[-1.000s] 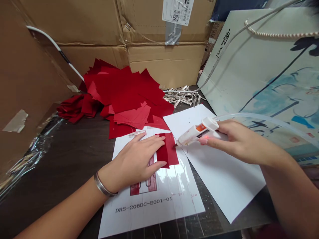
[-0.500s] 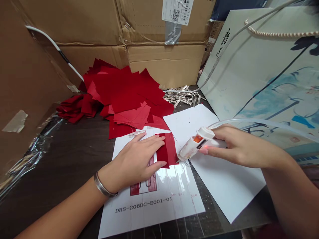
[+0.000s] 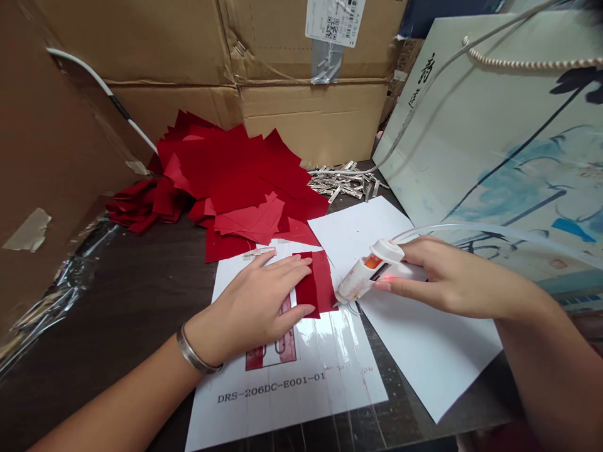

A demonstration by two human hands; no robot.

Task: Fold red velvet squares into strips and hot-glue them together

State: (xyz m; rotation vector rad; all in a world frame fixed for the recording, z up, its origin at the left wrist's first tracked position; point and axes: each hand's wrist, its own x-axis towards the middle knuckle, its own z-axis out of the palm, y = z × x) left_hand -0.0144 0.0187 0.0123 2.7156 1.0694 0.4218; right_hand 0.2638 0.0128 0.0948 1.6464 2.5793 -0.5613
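Observation:
My left hand (image 3: 268, 292) lies flat, fingers outstretched, across a folded red fabric piece (image 3: 324, 284) on a printed sheet (image 3: 273, 417). Dark velvet shows on the piece's left strip, a paler red on its right strip. My right hand (image 3: 438, 273) is wrapped round a white glue gun (image 3: 362, 276). Its nozzle points down and left, at the lower right corner of the fabric; whether it touches cannot be told. A clear glue stick (image 3: 471, 229) runs out from its back. A small metal hair clip (image 3: 259, 252) lies just beyond my left fingers.
Behind my hands is a heap of red fabric pieces (image 3: 235, 163). Several metal clips (image 3: 348, 182) are piled right of it. White paper (image 3: 433, 358) lies under my right hand. Cardboard (image 3: 311, 119) walls the back; a paper bag (image 3: 509, 157) stands right, with a grey cable (image 3: 400, 135) before it.
Almost nothing differs. The glue gun in my right hand has shifted very slightly left, its nozzle still at the fabric's corner. My left hand stays in place.

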